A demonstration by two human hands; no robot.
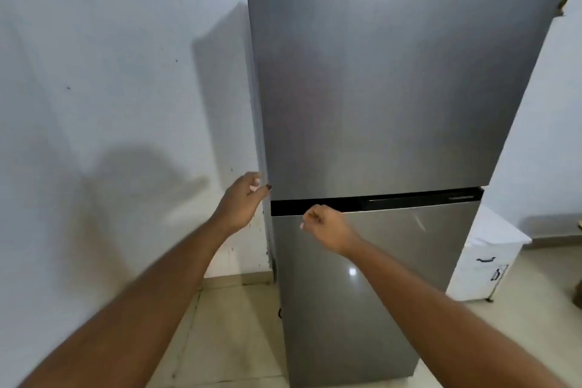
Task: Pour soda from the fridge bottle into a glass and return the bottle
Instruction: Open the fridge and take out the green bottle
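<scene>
A tall grey two-door fridge [378, 88] stands in front of me with both doors closed. My left hand [244, 200] is at the lower left edge of the upper door, fingers curled around that edge. My right hand [326, 225] hangs loosely curled just in front of the black strip [409, 200] between the two doors, holding nothing. No bottle or glass is in view.
A white wall [110, 88] runs close along the fridge's left side. A small white cabinet [485, 258] with dark handles stands at the fridge's right. The floor [233, 331] is pale tile.
</scene>
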